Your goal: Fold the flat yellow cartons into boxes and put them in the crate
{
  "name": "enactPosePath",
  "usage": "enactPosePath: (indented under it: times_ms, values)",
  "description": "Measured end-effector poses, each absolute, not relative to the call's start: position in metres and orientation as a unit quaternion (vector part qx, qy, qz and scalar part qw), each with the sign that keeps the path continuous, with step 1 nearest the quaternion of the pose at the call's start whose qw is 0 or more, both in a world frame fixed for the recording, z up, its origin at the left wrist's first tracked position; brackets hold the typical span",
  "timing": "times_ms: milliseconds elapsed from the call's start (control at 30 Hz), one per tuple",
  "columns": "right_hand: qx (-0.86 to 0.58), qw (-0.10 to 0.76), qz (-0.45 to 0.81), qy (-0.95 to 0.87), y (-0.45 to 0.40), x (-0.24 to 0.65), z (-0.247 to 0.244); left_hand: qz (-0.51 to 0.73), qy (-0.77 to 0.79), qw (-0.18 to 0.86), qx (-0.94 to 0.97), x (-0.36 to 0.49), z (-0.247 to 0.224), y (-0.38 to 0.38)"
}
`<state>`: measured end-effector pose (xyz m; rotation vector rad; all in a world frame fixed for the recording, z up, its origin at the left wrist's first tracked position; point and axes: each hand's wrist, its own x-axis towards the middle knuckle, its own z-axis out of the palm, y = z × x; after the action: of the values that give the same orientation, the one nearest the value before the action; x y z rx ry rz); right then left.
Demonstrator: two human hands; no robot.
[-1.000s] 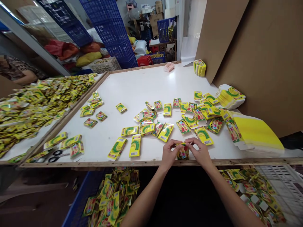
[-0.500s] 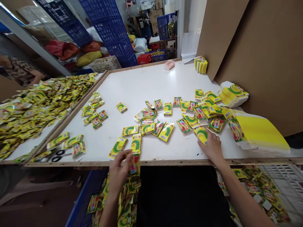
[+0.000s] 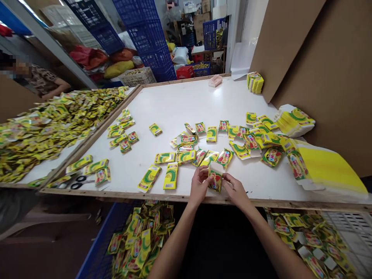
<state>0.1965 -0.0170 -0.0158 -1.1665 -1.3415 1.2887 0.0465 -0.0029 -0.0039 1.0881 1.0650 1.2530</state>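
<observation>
Between my two hands, close to the table's front edge, is a small yellow, green and red carton (image 3: 215, 179) with a white flap raised at its top. My left hand (image 3: 200, 185) is closed on its left side, and my right hand (image 3: 234, 188) pinches its right side. Just behind it lie more cartons, among them a red-labelled carton (image 3: 224, 158). To the left, a yellow carton (image 3: 170, 176) and a tilted carton (image 3: 149, 178) lie flat on the white table (image 3: 180, 100).
Flat yellow carton blanks (image 3: 328, 166) fan out at the right. Scissors (image 3: 79, 182) lie at the front left. A blue crate (image 3: 99, 236) and a white crate (image 3: 348, 228) full of cartons stand below the table. A person (image 3: 43, 79) sits beside the heaped packets (image 3: 58, 131).
My left hand has let a carton drop into the crate below and moved right. My right hand has brought a carton from the right to the middle, where both hands now hold it.
</observation>
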Motion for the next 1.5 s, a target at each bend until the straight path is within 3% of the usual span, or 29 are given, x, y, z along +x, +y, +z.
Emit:
enactPosePath:
  times_ms: [200, 467, 700, 933, 1167, 1500]
  values:
    - [-0.498, 0.507, 0.450, -0.541, -0.018, 0.214, -0.023, 0.490, 0.460, 0.539, 0.508, 0.047, -0.002, -0.006]
    - [-0.504, 0.460, 0.391, -0.617, -0.008, 0.217, -0.019, 0.447, 0.473, 0.537, 0.537, 0.041, -0.004, -0.006]
    - [-0.496, 0.451, 0.349, -0.655, -0.001, 0.213, -0.019, 0.497, 0.458, 0.540, 0.502, 0.048, -0.007, 0.002]
    - [-0.485, 0.514, 0.355, -0.612, -0.002, 0.206, -0.021, 0.506, 0.443, 0.540, 0.507, 0.049, -0.008, 0.000]
    - [-0.474, 0.504, 0.335, -0.639, -0.006, 0.203, -0.011, 0.509, 0.479, 0.477, 0.533, 0.052, 0.000, -0.004]
    - [-0.513, 0.487, 0.379, -0.597, 0.002, 0.205, -0.004, 0.515, 0.494, 0.504, 0.487, 0.057, 0.002, 0.004]
